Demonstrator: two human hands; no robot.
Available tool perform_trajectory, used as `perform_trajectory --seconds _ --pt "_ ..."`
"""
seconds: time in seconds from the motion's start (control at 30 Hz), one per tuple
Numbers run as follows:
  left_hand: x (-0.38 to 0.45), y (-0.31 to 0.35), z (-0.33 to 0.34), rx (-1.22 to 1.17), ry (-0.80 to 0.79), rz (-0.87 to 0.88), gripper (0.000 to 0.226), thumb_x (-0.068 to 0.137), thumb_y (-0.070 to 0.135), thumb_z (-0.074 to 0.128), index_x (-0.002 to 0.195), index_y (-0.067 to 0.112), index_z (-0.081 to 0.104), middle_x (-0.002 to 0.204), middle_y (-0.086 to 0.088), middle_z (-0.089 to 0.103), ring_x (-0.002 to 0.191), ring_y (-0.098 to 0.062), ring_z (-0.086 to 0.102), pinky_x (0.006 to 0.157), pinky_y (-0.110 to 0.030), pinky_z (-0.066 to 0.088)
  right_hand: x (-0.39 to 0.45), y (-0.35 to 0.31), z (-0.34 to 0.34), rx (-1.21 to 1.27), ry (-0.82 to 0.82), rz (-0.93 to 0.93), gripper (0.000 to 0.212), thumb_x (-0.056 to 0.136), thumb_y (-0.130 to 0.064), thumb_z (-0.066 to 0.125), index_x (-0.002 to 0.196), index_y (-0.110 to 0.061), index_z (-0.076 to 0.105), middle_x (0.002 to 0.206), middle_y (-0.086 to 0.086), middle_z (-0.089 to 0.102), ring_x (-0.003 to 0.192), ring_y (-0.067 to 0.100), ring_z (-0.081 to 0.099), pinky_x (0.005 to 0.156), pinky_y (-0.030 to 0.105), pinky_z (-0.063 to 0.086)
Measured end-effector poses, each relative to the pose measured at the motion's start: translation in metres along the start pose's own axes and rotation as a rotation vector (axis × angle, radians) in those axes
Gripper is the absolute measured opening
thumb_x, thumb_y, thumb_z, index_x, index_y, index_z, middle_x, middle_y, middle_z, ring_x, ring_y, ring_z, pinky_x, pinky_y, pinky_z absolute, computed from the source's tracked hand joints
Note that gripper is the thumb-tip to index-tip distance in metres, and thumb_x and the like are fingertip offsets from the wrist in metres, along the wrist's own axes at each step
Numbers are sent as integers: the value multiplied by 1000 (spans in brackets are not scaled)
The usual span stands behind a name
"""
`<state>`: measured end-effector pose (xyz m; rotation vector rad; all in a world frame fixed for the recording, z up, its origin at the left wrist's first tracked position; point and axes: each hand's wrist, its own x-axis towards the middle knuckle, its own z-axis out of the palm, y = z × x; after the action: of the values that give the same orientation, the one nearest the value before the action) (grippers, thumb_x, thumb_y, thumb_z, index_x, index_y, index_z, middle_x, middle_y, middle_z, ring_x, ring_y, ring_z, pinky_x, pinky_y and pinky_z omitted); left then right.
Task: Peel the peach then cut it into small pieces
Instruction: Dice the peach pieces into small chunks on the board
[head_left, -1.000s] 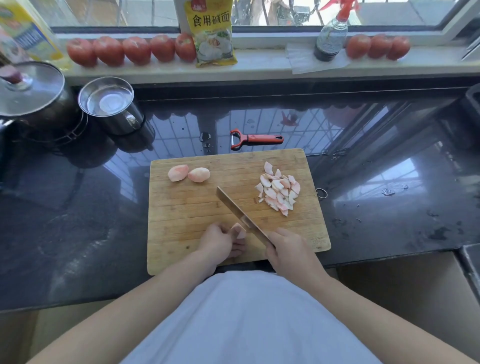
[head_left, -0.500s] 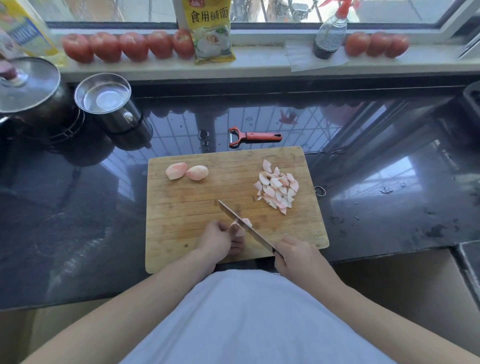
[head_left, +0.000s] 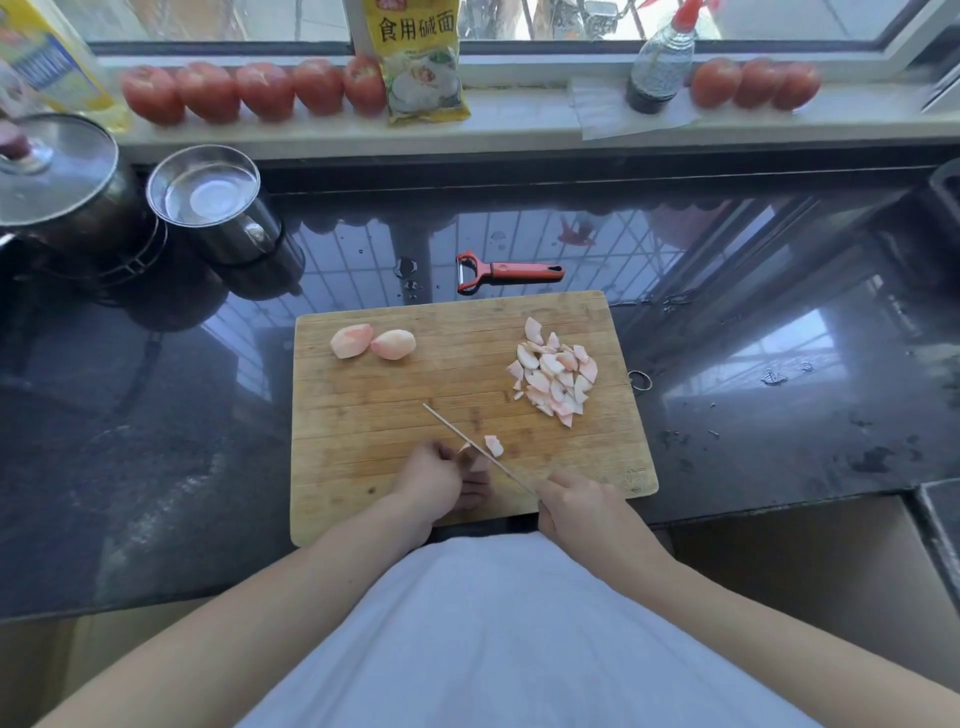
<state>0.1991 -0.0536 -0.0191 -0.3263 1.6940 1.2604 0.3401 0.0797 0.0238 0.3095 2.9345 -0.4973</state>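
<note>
The right hand (head_left: 582, 506) has its grip closed round the handle of the knife (head_left: 470, 444), fingers curled over it at the near edge of the cutting board (head_left: 389, 415). The blade shows edge-on as a thin line that runs away and to the left across the board, its tip free over bare wood. The left hand (head_left: 434, 480) has its grip bunched, fingertips curled down onto a peach piece (head_left: 475, 460) that lies against the left side of the blade; most of that piece is hidden under the fingers. Just on the other side of the blade lies a small cut slice (head_left: 493, 445), apart from the hand.

Farther back on the right of the board sits a pile of cut peach pieces (head_left: 556, 374), pale with pink edges. At the far left corner of the board two peeled peach chunks (head_left: 371, 342) lie side by side, touching each other.

The board rests on a dark glossy worktop (head_left: 753, 415). Just beyond its far edge lies a red-handled peeler (head_left: 511, 272), handle pointing right. To the far left stand a steel cup (head_left: 218, 208) and a lidded pot (head_left: 57, 182), close together. On the windowsill (head_left: 519, 124) a row of tomatoes (head_left: 254, 91) stands beside a yellow packet (head_left: 421, 62), then a dark bottle (head_left: 660, 67) and three more tomatoes (head_left: 756, 83).
</note>
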Motion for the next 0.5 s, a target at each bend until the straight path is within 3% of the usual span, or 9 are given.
perform_trajectory --seconds 0.1,0.17,0.23,0.3,0.4,0.5 --pt "-2 2 0 7 -24 -1 30 102 21 66 122 0 58 95 -16 79 83 -27 79 74 -38 66 18 -10 7 16 16 40 29 55 4 83 60 -12 58 61 -6 28 38 24 28 37 22 13" --pt "-4 2 1 9 -30 4 32 102 22 67 123 0 60 98 -18 79 86 -30 79 72 -37 66 30 -18 14 -7 0 78 10 78 -2 67 85 -9 69 70 3 48 49 33 50 42 27 27" --pt "-6 2 0 34 -8 3 37 102 25 68 122 -5 60 93 -21 78 82 -32 79 65 -36 65 38 -20 17 12 -30 117 19 93 -8 50 103 -9 67 89 8 59 71 40 63 54 37 40" --pt "-8 1 -1 52 9 13 41 102 27 67 120 -9 57 85 -21 78 74 -32 78 62 -37 65 35 -19 14 98 -13 120 17 95 -9 50 98 -8 66 87 6 56 76 39 62 58 39 44" --pt "-14 1 0 25 1 30 35 103 22 66 119 -6 51 87 -18 79 73 -28 78 60 -35 63 18 -10 5 182 83 93 11 90 -7 58 87 -10 67 73 -6 42 63 30 56 52 33 35" --pt "-14 1 0 30 4 16 29 103 19 64 118 -1 50 85 -17 78 74 -27 79 63 -34 64 1 -1 2 188 86 59 14 85 -8 57 72 -8 60 67 -4 42 56 28 50 45 37 39"
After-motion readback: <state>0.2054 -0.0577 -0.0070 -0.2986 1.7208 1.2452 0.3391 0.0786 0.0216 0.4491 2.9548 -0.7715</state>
